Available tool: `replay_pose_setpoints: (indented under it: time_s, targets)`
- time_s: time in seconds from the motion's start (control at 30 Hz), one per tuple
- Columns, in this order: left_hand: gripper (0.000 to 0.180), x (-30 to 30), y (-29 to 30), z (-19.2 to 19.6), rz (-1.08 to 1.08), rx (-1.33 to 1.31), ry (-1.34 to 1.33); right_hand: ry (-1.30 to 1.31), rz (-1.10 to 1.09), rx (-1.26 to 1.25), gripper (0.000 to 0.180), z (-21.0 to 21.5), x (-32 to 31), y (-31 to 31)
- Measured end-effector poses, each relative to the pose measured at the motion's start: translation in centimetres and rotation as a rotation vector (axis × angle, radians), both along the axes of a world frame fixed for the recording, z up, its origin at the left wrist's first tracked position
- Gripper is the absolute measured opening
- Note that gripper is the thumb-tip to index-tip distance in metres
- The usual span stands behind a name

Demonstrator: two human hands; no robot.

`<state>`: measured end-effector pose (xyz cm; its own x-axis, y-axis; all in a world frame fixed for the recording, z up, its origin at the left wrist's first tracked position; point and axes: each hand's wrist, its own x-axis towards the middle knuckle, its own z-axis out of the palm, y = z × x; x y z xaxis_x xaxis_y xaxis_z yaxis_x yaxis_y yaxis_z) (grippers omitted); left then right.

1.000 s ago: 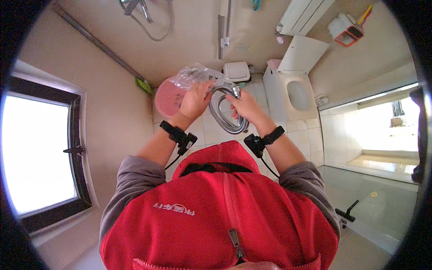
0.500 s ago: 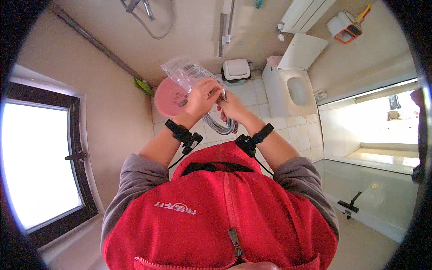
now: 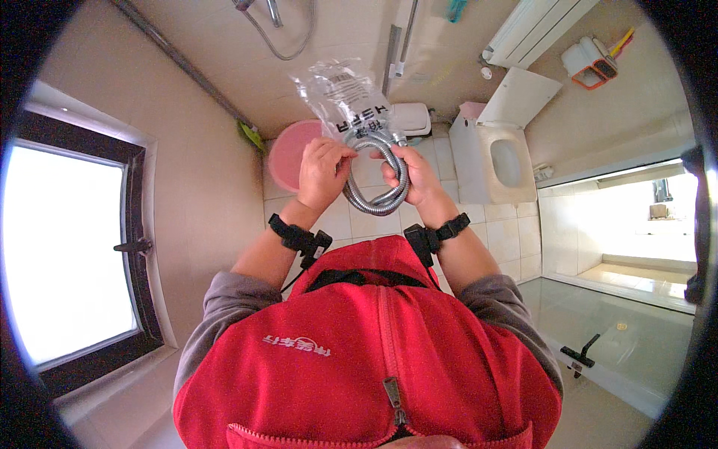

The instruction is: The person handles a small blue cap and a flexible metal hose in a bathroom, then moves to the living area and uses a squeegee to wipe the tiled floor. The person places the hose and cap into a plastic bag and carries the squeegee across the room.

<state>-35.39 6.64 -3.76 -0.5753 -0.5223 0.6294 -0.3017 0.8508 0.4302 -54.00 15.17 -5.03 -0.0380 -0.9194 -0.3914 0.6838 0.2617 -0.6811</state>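
Note:
A coiled silver metal hose point(image 3: 378, 200) hangs half out of a clear plastic bag point(image 3: 340, 93) that I hold up at chest height. My left hand point(image 3: 323, 170) grips the left side of the coil and the bag's lower edge. On the right side of the coil my right hand point(image 3: 413, 173) is closed around the hose. The bag stands upward above both hands, and the loop of hose hangs below them. Black bands sit on both wrists.
Below lies a tiled bathroom floor with a pink round basin point(image 3: 288, 153), a small white bin point(image 3: 411, 117) and a white toilet point(image 3: 497, 153) with its lid up. A window point(image 3: 71, 254) is on the left, a glass partition point(image 3: 636, 247) on the right.
Both hands have risen and come nearer to the camera with the bag and hose. The bag now stands upright above the hands, and more of the hose loop hangs free below.

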Motion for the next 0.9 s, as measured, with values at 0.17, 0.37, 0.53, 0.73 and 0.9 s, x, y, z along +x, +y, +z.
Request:
replay_pose_setpoints:
  time_s: [0.17, 0.37, 0.53, 0.73, 0.9]
  targets:
    - [0.009, 0.6, 0.7, -0.6, 0.050, 0.383, 0.248, -0.031, 0.037, -0.116, 0.043, 0.5, -0.1, -0.4]
    - [0.026, -0.3, 0.0, -1.3, 0.283, 0.909, 0.372, -0.044, 0.141, -0.195, 0.046, 1.5, -0.4, -0.8]
    - [0.040, -0.6, -1.1, -0.7, -0.149, 1.240, 0.589, -0.056, 0.185, -0.203, 0.046, 2.1, -0.3, -1.3]
    - [0.031, 0.5, 0.0, 0.1, -0.584, 1.891, 0.820, 0.135, 0.098, -0.091, 0.048, 2.9, -0.1, -2.3]
    - [0.035, 0.0, 0.0, -1.3, -0.526, 1.990, 0.784, 0.280, -0.139, 0.045, 0.049, 1.0, 1.1, -3.3]
